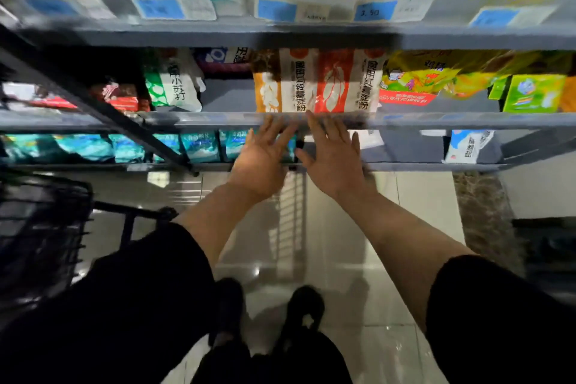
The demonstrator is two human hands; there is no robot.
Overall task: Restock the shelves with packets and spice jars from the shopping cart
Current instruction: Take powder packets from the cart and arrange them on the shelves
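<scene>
Both hands reach, fingers spread, to the front edge of the middle shelf.

The left hand [263, 159] and right hand [335, 156] lie side by side, palms down, fingers straight and holding nothing; their fingertips are at the shelf lip [436, 119], just below two upright packets. The orange packet [277, 82] stands right above the left hand's fingers, and the red packet [346, 81] touches it on the right, above the right hand. Whether the fingertips touch the packets cannot be told through the blur. Up and left of the left hand stands a green-and-white packet [174, 81]; right of the right hand lie yellow packets [414, 78]. Teal packets [199, 146] fill the lower shelf left of the left hand. The black cart [43, 227] stands by the left arm, over a tiled floor [343, 259].
</scene>
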